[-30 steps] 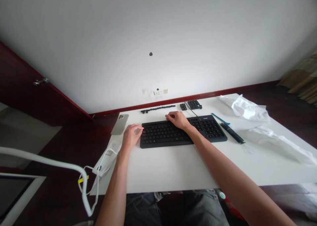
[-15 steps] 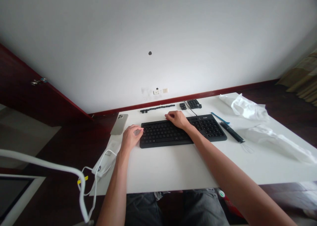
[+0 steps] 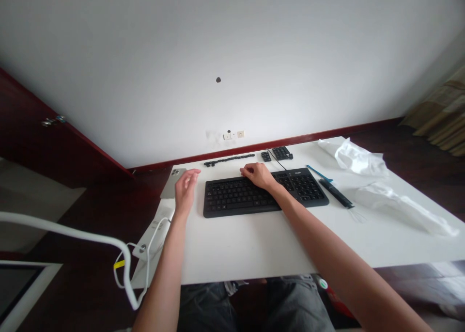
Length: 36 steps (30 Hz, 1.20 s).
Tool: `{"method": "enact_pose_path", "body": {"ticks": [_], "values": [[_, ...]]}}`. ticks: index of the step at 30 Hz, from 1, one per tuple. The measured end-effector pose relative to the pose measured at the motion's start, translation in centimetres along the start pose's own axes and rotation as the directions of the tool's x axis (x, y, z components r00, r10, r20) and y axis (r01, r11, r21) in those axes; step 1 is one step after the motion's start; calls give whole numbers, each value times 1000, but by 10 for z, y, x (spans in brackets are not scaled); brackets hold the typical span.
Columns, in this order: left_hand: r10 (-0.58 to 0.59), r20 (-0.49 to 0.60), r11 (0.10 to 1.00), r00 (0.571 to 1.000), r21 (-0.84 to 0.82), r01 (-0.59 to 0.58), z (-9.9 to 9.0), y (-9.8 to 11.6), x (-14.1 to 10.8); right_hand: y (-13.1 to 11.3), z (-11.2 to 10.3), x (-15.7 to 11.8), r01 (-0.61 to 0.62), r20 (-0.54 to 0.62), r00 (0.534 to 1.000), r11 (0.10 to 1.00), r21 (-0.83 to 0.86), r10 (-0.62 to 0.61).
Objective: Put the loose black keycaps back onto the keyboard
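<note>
So the black keyboard (image 3: 236, 203) is sitting pretty much mid-frame, slightly below centre, flat on a white table (image 3: 247, 249). The right hand (image 3: 258, 175) is lying across its top edge, wrist over the keys, fingers curled in close to the thumb. Can't tell if there's anything small pinched in there. The left hand (image 3: 185, 191) is just off the keyboard's left end, fingers loosely open and pointing right, nothing visible in them; can't tell if it's touching the table. It's partly covering a phone (image 3: 167, 187).

Just above the keyboard in the frame there's a row of loose keycaps (image 3: 232, 158), then a small cluster (image 3: 266, 156) and a bigger block (image 3: 281, 153) to its right, with a cable (image 3: 278, 161) running beside them. Off the right end: a blue strip (image 3: 319, 173) and a black tool (image 3: 336, 193) with thin wires sticking out.

Further right, two crumpled white bags (image 3: 359, 158) (image 3: 403, 208). Lower left has a thick white tube (image 3: 65, 231), upper left a dark red door (image 3: 29, 104), right edge a curtain (image 3: 436, 114).
</note>
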<state>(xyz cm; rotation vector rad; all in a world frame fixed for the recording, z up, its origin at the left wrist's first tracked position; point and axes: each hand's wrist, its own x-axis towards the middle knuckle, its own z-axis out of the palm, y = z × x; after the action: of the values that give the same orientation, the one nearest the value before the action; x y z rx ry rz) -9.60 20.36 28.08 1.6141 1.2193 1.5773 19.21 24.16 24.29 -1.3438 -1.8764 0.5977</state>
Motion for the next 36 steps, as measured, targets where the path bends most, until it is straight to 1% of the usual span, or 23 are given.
{"method": "enact_pose_path", "body": {"ticks": [1,2,4,6,8,9,11,12,13,15,16,18,21,23,24,26,27,28,29,30,31,33,36], "values": [[-19,-51,991,998,-135,12,3,10,8,0,0,0,1,0,1000,1000,-2,-1],[-49,-104,959,993,-284,17,5,20,17,0,0,0,2,0,1000,1000,-3,-2],[-149,-71,865,986,-492,95,10,36,33,-1,0,0,5,-1,1000,1000,-1,-5],[-254,-29,779,967,-599,187,17,42,43,-2,-1,-1,5,2,1000,1000,3,-5],[-358,11,724,934,-629,285,27,33,46,-3,-1,-1,4,5,1000,1000,5,-4],[-411,39,704,911,-621,345,33,24,44,-3,-1,-1,4,4,1000,1000,4,-4],[-523,96,663,847,-578,475,45,3,38,-4,-2,-1,6,4,1000,1000,3,-6],[-553,90,656,828,-565,500,49,-8,34,-4,-2,-1,8,4,1000,1000,3,-8],[-562,117,643,819,-561,521,52,-16,31,-4,-2,-1,8,5,1000,1000,2,-8],[-537,129,643,834,-576,504,52,-24,27,-4,-2,-1,7,10,1000,1000,0,-7],[-518,131,645,845,-590,487,50,-23,27,-5,-2,-1,4,11,1000,1000,0,-4],[-483,120,643,867,-623,444,43,-14,30,-4,-2,0,-4,13,1000,1000,2,4],[-423,104,629,900,-681,374,31,10,36,-3,-2,0,-2,13,1000,1000,8,2],[-375,94,631,922,-703,328,29,20,37,-3,-2,0,3,11,1000,1000,6,-3],[-363,99,630,926,-706,323,30,21,35,-3,-2,0,1,11,1000,1000,6,-1],[-391,129,627,911,-688,366,37,16,28,-3,-2,0,-9,14,1000,1000,9,9],[-430,151,625,890,-662,414,42,11,24,-4,-2,0,-12,16,1000,1000,11,12],[-480,156,629,863,-625,462,47,5,20,-4,-2,0,-12,18,1000,1000,13,12],[-508,130,648,851,-593,477,52,-1,16,-5,-3,-1,-10,18,1000,1000,14,10],[-513,142,658,846,-568,494,56,-5,13,-5,-3,-1,-7,17,1000,1000,13,7],[-508,168,655,845,-561,506,58,-7,11,-6,-3,-1,-6,15,1000,1000,11,6],[-479,190,655,857,-573,493,58,-5,13,-6,-3,-1,-8,12,1000,1000,6,8],[-442,178,656,879,-605,452,48,8,21,-6,-3,-1,-15,15,1000,1000,5,15]]}}
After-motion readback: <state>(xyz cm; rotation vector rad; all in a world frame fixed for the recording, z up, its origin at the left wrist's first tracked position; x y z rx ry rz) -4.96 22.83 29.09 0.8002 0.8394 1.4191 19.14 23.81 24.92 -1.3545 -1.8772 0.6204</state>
